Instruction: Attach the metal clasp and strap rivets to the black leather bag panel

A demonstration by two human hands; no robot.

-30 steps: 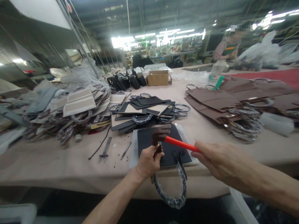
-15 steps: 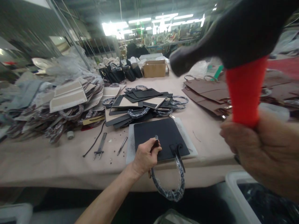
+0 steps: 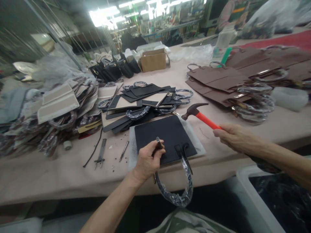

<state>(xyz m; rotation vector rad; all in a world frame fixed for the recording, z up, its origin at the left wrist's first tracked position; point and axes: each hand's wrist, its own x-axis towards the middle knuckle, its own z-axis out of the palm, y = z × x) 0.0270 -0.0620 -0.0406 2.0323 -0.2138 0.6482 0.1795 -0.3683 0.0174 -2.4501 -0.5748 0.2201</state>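
Note:
My left hand (image 3: 147, 160) is closed around a thin metal punch (image 3: 159, 143), held upright on a black leather panel (image 3: 165, 134). The panel lies on a white cutting board (image 3: 198, 147) near the table's front edge. A plastic-wrapped black handle (image 3: 178, 191) is attached to the panel and hangs over the edge. My right hand (image 3: 234, 137) grips the orange handle of a hammer (image 3: 198, 111). The hammer's dark head hovers to the right of the panel, above the table.
Metal tweezers (image 3: 100, 155) and a small awl (image 3: 123, 151) lie left of the board. Black panels (image 3: 143, 102) are stacked behind it, brown panels with wrapped handles (image 3: 225, 85) to the right, beige pieces (image 3: 58, 102) to the left. A cardboard box (image 3: 153, 60) stands at the back. A white bin (image 3: 255, 200) sits below right.
The hammer, raised close to the camera half a second ago, has come down and now sits low to the right of the panel. My left hand still holds the punch in place.

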